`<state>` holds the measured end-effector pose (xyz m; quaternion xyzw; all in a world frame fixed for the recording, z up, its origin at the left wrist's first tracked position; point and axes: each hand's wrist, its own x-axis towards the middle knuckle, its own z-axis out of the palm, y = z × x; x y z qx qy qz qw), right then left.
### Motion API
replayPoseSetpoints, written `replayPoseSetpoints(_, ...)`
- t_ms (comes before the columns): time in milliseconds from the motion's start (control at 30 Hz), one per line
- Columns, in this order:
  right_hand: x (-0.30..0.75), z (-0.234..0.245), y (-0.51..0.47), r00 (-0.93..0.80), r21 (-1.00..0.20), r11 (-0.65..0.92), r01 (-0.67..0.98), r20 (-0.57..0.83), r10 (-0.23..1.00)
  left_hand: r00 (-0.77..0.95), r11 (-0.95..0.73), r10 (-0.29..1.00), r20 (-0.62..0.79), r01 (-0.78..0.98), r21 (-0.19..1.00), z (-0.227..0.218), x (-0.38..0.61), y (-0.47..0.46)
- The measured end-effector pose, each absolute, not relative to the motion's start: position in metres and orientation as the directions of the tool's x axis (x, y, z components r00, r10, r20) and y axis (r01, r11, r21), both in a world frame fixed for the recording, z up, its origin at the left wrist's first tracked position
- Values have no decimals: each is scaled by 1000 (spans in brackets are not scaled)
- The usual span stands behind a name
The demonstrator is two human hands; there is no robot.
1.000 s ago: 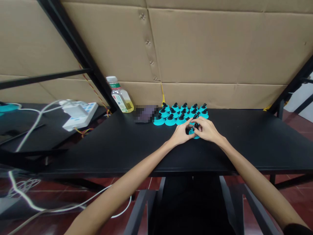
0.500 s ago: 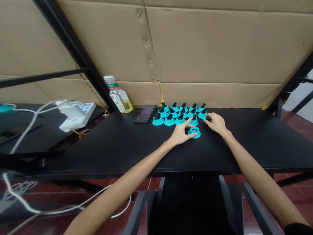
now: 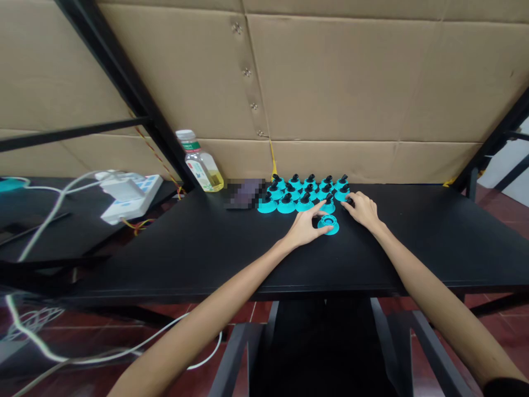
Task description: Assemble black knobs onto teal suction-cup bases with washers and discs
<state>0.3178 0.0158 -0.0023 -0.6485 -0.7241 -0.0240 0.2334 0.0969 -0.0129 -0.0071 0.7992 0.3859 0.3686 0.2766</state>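
My left hand (image 3: 306, 225) curves round a turquoise round base (image 3: 329, 225), flared like a suction cup, which rests on the table with its open ring facing up. The thumb lies on its near side, while the index finger reaches toward a similar piece with a black knob (image 3: 328, 200) just behind. To the right, my right hand (image 3: 362, 208) has its fingertips pinched on a small black part (image 3: 348, 201) close to the table; its shape is mostly hidden. Several turquoise bases with black knobs (image 3: 288, 203) stand in rows beyond my hands.
Left of the rows lies a dark, pixelated flat object (image 3: 244, 194). A bottle of yellow liquid (image 3: 203, 165) stands near the black frame post. Cardboard (image 3: 351, 88) backs the black table (image 3: 198, 248). A white power strip (image 3: 136, 201) with cables sits on the left-hand table.
Almost nothing differs. My right hand and the black part have shifted very slightly left; my left hand stays at the turquoise base.
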Motion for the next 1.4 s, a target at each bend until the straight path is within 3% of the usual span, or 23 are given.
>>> replayPoseSetpoints(333,322,11,12,32,-228,37,973,295,955,433,-544,823,368,413,730,-4,97,-15)
replayPoseSetpoints(700,317,27,-8,-65,-221,102,970,171,983,438,-556,816,377,419,718,-5,97,-14)
replayPoseSetpoints(800,319,29,-9,-78,-209,123,970,212,974,432,-561,813,390,401,724,-6,96,-13)
replayPoseSetpoints(867,322,34,-11,-52,-210,127,969,328,943,409,-550,820,399,372,748,-5,96,-12)
replayPoseSetpoints(1000,324,44,-20,-59,-310,248,918,512,857,332,-435,879,343,261,862,-1,96,-10)
replayPoseSetpoints(1167,305,45,-30,-374,-404,498,768,348,860,272,-246,936,222,56,968,7,94,-9)
replayPoseSetpoints(1400,294,40,-32,-367,-537,477,696,305,879,160,-182,974,161,125,975,10,93,-9)
